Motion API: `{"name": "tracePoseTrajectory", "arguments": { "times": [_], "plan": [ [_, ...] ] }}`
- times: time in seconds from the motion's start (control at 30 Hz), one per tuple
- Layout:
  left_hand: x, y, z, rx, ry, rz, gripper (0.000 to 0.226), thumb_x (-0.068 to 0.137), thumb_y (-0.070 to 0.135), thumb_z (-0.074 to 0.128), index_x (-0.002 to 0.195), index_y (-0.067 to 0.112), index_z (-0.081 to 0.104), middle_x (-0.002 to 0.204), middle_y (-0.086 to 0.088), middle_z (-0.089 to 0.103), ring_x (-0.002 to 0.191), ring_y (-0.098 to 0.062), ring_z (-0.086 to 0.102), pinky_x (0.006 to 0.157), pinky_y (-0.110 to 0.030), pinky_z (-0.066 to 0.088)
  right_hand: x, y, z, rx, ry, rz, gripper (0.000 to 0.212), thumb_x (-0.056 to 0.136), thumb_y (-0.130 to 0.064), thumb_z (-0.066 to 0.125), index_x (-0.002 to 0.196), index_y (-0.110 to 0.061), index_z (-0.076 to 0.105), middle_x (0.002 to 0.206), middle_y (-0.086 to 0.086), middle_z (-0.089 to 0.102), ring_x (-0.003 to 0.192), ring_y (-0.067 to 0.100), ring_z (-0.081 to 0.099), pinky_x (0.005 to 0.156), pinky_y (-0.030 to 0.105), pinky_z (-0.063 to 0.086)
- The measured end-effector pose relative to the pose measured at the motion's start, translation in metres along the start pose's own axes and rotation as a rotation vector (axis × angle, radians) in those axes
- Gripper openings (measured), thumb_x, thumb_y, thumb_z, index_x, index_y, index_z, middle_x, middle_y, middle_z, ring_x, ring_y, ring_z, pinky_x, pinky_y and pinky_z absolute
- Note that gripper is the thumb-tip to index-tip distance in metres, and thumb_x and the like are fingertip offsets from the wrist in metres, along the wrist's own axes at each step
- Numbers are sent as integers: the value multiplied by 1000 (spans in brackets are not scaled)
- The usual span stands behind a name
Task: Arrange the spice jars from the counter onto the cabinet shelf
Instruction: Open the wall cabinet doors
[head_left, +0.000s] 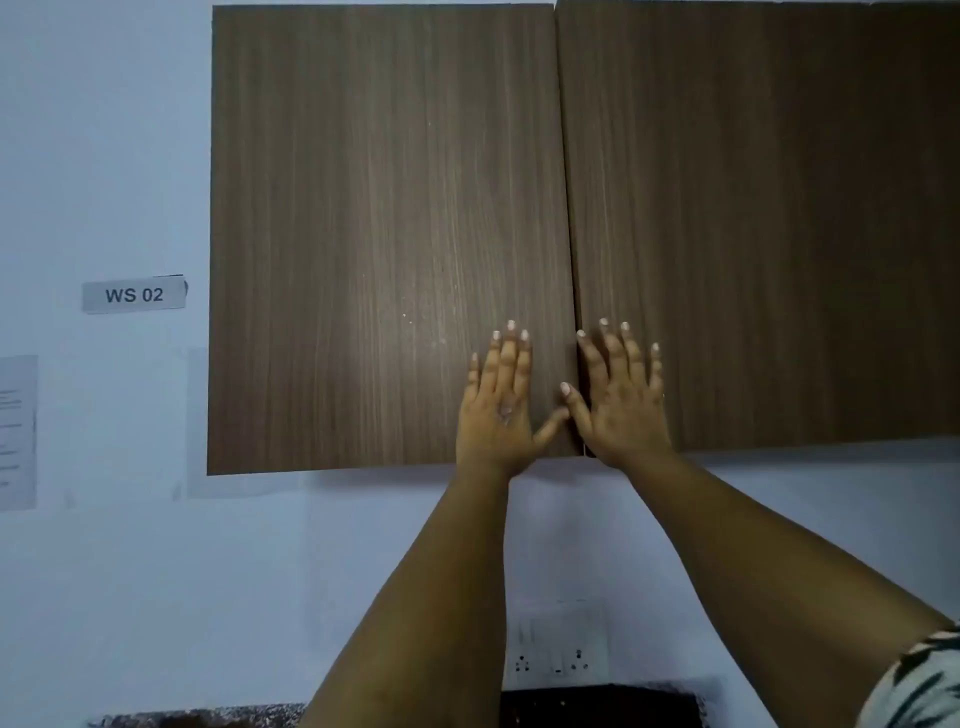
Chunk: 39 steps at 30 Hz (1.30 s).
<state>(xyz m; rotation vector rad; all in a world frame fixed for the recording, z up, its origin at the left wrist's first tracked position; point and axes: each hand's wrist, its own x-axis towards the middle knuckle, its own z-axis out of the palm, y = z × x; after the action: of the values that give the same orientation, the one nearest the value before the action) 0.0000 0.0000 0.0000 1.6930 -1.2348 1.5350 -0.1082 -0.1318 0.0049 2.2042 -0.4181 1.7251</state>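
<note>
Patterned sleeve (919, 680) sat at lower right corner, nearest the lens. Both bare forearms reached up to a wall cabinet. Left hand (498, 405) lay flat on the left brown wood-grain cabinet door (374, 234), fingers straight and slightly spread, holding nothing. Right hand (618, 400) lay flat on the right brown wood-grain cabinet door (769, 218), fingers likewise straight, gripping nothing; its thumb sat at the seam between the doors, just beside the left thumb. Both doors were shut, so shelf was hidden. Spice jars were not visible. Grey "WS 02" label (134, 294) on pale wall, left. White socket plate (558, 654) below, above speckled dark counter edge (208, 717)
</note>
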Motion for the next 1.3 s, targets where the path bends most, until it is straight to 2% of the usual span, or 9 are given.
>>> {"name": "tracePoseTrajectory", "arguments": {
  "times": [0.07,0.13,0.3,0.43,0.63,0.9,1.0,1.13,1.3],
  "plan": [
    [-2,5,5,79,-119,149,123,75,80,52,154,12,-13,164,-8,-7,152,-23,-9,123,-45,-2,-5,1,-2,81,22,198,74,92,-62,26,154,-22,20,161,9,15,149,31,8,116,58,5],
    [-7,9,17,177,-176,234,129,72,77,58,152,12,-20,164,-9,-8,151,-25,-8,123,-46,0,-12,3,3,101,-10,354,80,91,-66,33,155,-22,15,161,12,11,149,33,5,116,58,5],
    [-17,41,45,46,-85,27,88,88,35,63,153,6,12,162,-13,18,150,-27,12,120,-45,6,-20,13,8,-84,-106,7,85,85,-55,51,156,-22,17,162,13,10,150,32,4,118,57,9],
    [-24,53,56,1,-46,-57,74,88,26,66,149,4,32,156,-12,34,147,-27,25,118,-49,12,-25,4,13,-62,-112,-23,75,88,-45,50,155,-23,21,162,13,12,150,30,6,118,55,12],
    [-34,54,68,-52,-29,-62,63,92,20,61,148,6,36,156,-10,34,148,-26,23,118,-50,9,-41,11,15,-100,-146,-32,70,89,-44,35,155,-27,21,163,11,7,150,28,5,117,51,7],
    [-49,69,69,-196,85,-57,56,94,17,54,147,7,39,158,-10,31,149,-24,19,118,-46,-4,-42,25,-8,-212,-119,-133,66,84,-58,43,143,-28,43,161,16,13,148,35,14,113,58,22],
    [-50,79,63,-365,136,-40,56,95,12,50,148,2,36,156,-14,33,147,-27,27,121,-40,17,-40,30,-34,-304,-104,-187,66,82,-64,46,138,-29,50,159,19,19,145,36,22,108,61,26],
    [-56,105,45,-547,132,-150,54,95,18,41,146,1,38,141,-13,51,126,-27,51,104,-38,47,-43,31,-69,-353,-106,-193,62,83,-66,44,134,-32,53,159,20,21,143,36,26,105,62,27],
    [-55,139,14,-602,123,-195,54,92,16,50,143,1,42,124,-12,63,107,-26,60,87,-40,52,-51,32,-110,-375,-119,-207,58,85,-63,41,132,-33,54,156,20,26,141,36,30,104,60,28]
  ]
}}
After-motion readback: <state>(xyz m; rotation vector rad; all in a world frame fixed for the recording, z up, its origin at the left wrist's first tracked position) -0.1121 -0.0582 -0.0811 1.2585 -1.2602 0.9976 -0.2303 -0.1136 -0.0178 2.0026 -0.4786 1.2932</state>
